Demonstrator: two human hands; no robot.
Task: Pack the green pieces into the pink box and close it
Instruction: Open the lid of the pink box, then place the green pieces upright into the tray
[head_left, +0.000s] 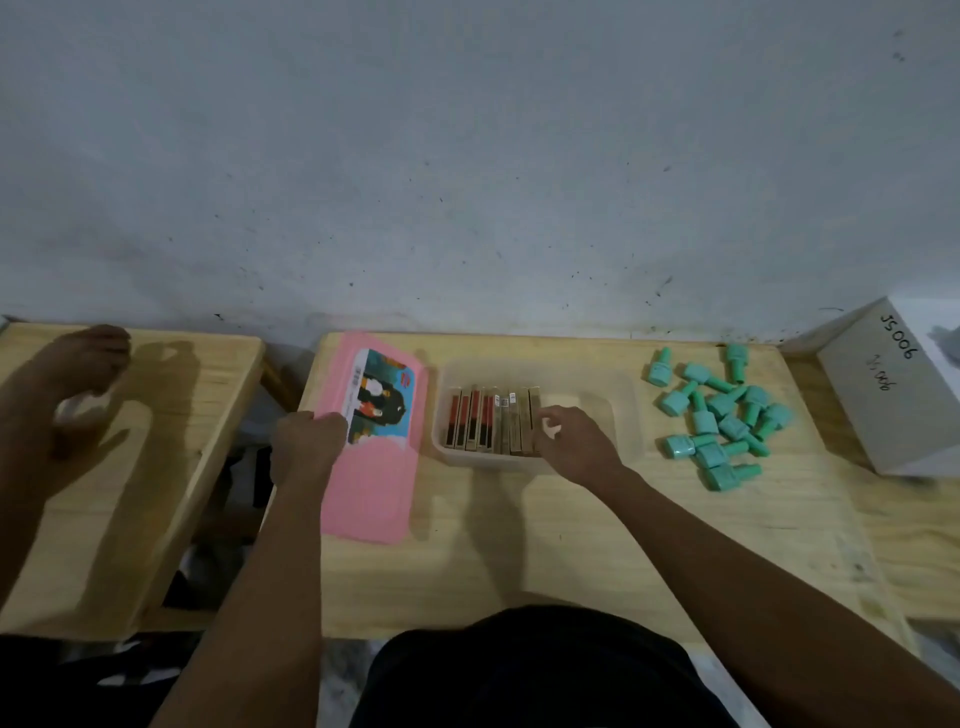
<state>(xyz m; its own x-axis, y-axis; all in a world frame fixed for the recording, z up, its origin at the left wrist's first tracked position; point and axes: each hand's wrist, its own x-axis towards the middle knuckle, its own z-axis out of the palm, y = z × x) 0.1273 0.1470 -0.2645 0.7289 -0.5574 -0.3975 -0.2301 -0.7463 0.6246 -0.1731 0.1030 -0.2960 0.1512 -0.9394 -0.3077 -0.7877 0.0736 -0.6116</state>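
Observation:
A flat pink lid (371, 483) with a picture label lies on the wooden table (519, 545), left of a clear box (587, 384). My left hand (306, 441) grips the lid's left edge. The clear box holds a row of several slim upright packs (491, 418) in its left half. My right hand (576, 441) rests at the right end of that row, fingers curled against the last pack; I cannot tell whether it grips one. Several green bottle-shaped pieces (722, 410) lie loose in a heap at the right of the table, apart from both hands.
A grey carton (893, 395) marked JS006 stands at the far right edge. A second wooden table (171, 415) sits to the left across a gap, with another person's foot (78, 374) on it. A grey wall runs along the back.

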